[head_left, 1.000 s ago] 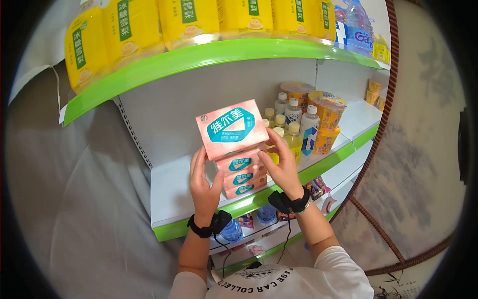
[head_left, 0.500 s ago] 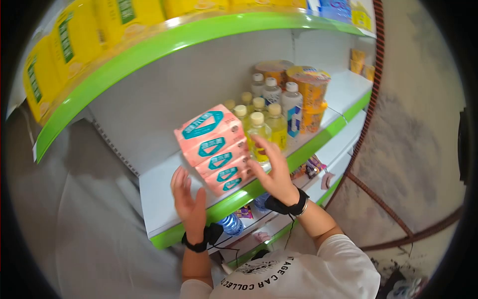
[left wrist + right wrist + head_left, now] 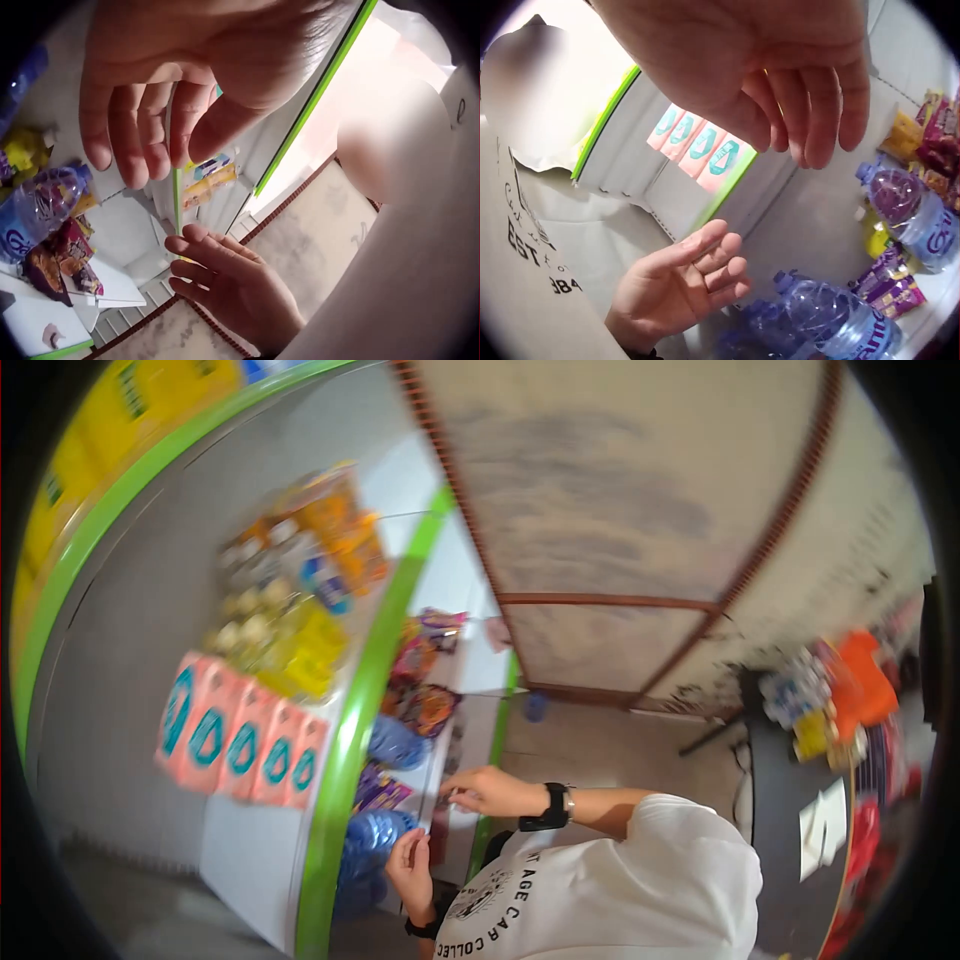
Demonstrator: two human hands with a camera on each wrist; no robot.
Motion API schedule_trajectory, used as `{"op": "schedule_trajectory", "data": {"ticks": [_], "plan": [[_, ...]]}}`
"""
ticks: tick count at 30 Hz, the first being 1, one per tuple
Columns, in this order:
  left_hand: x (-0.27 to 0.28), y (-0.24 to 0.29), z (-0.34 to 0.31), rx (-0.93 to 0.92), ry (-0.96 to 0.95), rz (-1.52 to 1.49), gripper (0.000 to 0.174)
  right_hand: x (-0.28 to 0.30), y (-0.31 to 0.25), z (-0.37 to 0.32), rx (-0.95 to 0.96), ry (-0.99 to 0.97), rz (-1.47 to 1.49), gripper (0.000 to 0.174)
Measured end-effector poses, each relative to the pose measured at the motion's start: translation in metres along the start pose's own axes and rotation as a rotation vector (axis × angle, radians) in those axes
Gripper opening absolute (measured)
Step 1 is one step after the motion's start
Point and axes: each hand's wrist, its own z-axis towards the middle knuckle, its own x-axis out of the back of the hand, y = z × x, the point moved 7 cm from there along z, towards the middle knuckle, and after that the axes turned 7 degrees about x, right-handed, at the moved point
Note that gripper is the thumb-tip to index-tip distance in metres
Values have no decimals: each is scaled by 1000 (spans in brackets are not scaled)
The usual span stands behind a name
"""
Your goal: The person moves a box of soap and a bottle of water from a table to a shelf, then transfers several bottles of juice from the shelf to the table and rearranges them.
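In the head view the left hand is beside blue water bottles near the lower shelf, its fingers loosely bent and holding nothing. The right hand hovers by the lower shelf, also empty. Both wrist views show the two hands apart with relaxed fingers: the left hand at the top of the left wrist view, the right hand at the top of the right wrist view. A row of pink tissue packs stands on the shelf above, touched by neither hand.
Beside the pink packs are yellow-drink bottles and orange cups. Purple snack bags lie on the lower shelf. A green shelf edge runs left of the hands. At the right stands a dark table with papers and an orange bag.
Both hands have left the pink packs and moved down to the lower shelf. The head view has turned right, bringing the floor and dark table into sight.
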Motion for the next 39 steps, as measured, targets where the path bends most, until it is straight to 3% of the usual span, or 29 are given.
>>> {"op": "schedule_trajectory", "data": {"ticks": [1, 4, 8, 12, 18, 20, 25, 39], "plan": [[-8, -10, 1, 11, -53, 6, 19, -2, 5, -10, 93, 22, -114, 22], [-38, -32, 2, 101, -233, 41, 20, 0, 9, -39, 79, 78, -242, 25], [-79, -53, -1, 138, -520, 128, 22, 19, 6, -85, -24, 255, -289, 23], [-121, -35, -13, 142, -683, 134, 25, 31, 18, -133, -155, 337, -356, 24], [-166, -29, -26, 113, -818, 190, 26, 60, 11, -185, -375, 381, -442, 28], [-189, -35, -37, 25, -895, 186, 26, 69, 7, -205, -366, 428, -481, 27], [-227, -37, -65, 26, -968, 216, 27, 84, 0, -250, -287, 561, -525, 24], [-365, -43, -194, -94, -1228, 328, 25, 125, -32, -447, -523, 736, -565, 25]]}}
